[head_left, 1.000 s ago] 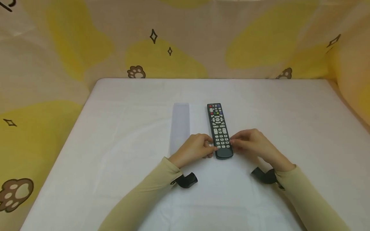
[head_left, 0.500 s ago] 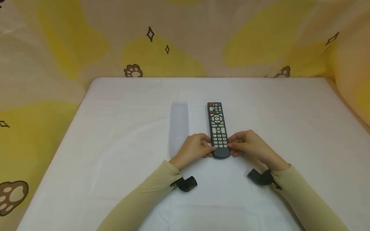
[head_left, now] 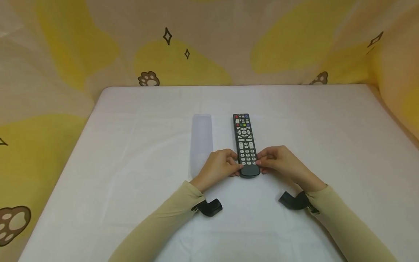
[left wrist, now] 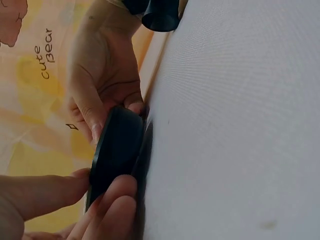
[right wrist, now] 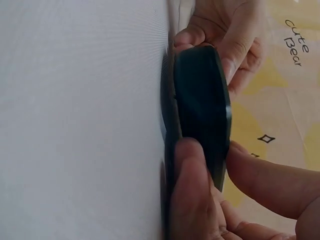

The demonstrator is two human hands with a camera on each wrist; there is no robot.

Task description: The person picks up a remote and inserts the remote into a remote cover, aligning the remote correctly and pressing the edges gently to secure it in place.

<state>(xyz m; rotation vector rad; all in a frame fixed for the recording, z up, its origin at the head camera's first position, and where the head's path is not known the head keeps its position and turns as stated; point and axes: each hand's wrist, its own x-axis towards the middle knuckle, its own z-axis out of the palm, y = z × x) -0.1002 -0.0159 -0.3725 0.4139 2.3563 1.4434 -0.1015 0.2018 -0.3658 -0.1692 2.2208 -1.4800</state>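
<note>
A black remote control (head_left: 243,132) with rows of white buttons and a few coloured ones lies in the middle of the table, its plain end toward me. My left hand (head_left: 220,166) pinches its left edge near that end, thumb on top and fingers against the side. On the opposite edge my right hand (head_left: 279,162) does the same. Both wrist views show the dark end of the remote control (left wrist: 120,140) between the two hands, close over the white surface with a shadow along it. The right fingers (right wrist: 190,180) curl at its lower edge.
Left of the remote control lies a long translucent sleeve or cover (head_left: 201,136), partly overlapped by my left hand. A white cloth covers the table (head_left: 131,153). Behind it hangs a yellow patterned curtain (head_left: 209,43). Black camera mounts (head_left: 209,208) sit at both wrists.
My right hand has closed in on the remote control's right edge, its thumb now over the top. The remote control has turned slightly straighter. The head view has shifted a little.
</note>
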